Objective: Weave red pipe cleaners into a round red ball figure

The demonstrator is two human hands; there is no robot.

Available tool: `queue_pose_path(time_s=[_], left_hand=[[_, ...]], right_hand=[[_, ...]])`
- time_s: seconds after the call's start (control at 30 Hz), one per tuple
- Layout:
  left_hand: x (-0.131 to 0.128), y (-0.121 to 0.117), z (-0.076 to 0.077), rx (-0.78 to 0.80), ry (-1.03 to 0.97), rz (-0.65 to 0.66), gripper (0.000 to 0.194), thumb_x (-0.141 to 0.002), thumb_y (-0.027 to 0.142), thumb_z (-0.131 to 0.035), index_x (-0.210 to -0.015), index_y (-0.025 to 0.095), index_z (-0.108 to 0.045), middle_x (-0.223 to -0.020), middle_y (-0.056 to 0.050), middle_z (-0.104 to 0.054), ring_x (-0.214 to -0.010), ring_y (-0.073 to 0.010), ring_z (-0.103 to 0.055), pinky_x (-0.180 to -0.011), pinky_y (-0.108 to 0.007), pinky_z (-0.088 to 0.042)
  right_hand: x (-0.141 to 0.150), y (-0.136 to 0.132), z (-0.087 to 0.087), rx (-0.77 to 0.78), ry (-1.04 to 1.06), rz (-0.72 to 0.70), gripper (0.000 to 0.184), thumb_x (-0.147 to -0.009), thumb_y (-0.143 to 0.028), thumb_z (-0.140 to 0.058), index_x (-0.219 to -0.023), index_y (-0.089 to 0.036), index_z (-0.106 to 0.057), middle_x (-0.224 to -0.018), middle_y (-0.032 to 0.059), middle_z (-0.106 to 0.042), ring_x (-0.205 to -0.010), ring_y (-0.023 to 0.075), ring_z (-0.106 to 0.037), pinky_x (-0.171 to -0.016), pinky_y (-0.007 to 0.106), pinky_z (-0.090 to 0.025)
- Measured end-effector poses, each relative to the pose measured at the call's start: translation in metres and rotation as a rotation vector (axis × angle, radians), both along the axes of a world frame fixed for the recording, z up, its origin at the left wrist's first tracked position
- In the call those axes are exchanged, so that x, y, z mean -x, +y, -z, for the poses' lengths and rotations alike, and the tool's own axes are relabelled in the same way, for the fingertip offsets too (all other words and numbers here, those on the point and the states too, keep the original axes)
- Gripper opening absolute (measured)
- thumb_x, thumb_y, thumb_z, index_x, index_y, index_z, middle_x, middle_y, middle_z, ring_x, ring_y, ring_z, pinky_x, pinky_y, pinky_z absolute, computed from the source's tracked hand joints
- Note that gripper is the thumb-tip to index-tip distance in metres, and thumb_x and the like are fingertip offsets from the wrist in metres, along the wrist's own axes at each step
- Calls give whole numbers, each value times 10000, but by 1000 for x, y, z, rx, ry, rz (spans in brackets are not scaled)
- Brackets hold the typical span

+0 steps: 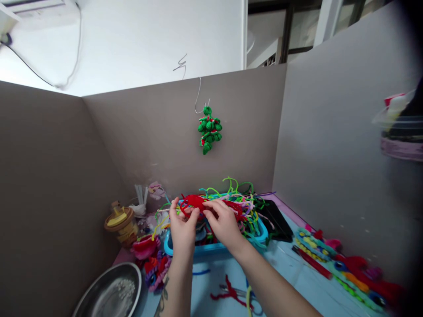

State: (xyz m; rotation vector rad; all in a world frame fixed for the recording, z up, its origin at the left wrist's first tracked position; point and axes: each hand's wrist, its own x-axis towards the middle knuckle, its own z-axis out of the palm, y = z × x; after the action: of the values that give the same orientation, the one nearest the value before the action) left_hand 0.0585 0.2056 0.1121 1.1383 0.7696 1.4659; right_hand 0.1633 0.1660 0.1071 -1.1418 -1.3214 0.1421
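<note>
Above a blue basket [216, 250] heaped with many-coloured pipe cleaners, both my hands are raised in front of me. Between them is a red pipe-cleaner piece [195, 201], with a dense body and loose curved strands. My left hand [182, 226] pinches its lower left side with thumb and fingers. From the right, my right hand [224, 220] grips the same piece, its fingers bent over it. My fingers partly cover the piece, so its full shape is hidden. More red strands [237, 210] lie behind my right hand.
A metal bowl [131, 304] with small pale bits stands at front left. Scissors [228, 289] lie under red pipe cleaners [233, 292]. A black tray [276, 220], a red tool [312, 263] and colourful pieces [350, 281] are at right. A green ornament [209, 127] hangs on the partition.
</note>
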Motion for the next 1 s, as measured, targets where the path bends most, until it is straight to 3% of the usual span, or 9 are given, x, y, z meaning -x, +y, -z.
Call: queue_pose_path(time_s=[0.2,0.43,0.67,0.83,1.0], left_hand=[[4,7,6,-64,-42,-52,645,-703,188,-640,-1274,200,-339,-778,11,-594,-730,-104,-605,-732,-251,-465],[4,5,2,-75,-52,-37,566,-715,190,-620,-1228,188,-383,-753,24,-556,-715,-94,-579,-719,-225,-447],[8,4,-4,51,-157,140,586,-671,182,-675,-1199,185,-422,-700,58,-512,-607,-59,-521,-624,-178,-423],[12,3,-7,134,-234,284,652,-631,181,-731,-1207,213,-427,-789,27,-562,-673,-83,-567,-604,-183,-441],[14,3,-7,164,-239,336,670,-633,182,-750,-1218,206,-425,-867,-14,-622,-650,-84,-592,-615,-203,-468]], right_hand=[[0,0,3,76,-64,-39,237,-775,-122,-544,-975,-213,-634,-922,44,-644,-854,183,-586,-779,314,-465],[1,-1,4,108,-104,-15,179,-808,-131,-499,-941,-207,-593,-889,40,-659,-842,181,-606,-764,300,-463],[-5,-6,-3,109,-167,67,135,-839,-165,-478,-865,-201,-605,-858,43,-636,-840,184,-578,-773,304,-429],[-9,-4,-6,131,1,-24,124,-804,-196,-535,-792,-183,-658,-809,40,-606,-799,168,-570,-741,281,-437],[-12,1,-4,199,211,-155,130,-752,-263,-596,-742,-162,-677,-747,29,-604,-739,161,-558,-705,277,-437]])
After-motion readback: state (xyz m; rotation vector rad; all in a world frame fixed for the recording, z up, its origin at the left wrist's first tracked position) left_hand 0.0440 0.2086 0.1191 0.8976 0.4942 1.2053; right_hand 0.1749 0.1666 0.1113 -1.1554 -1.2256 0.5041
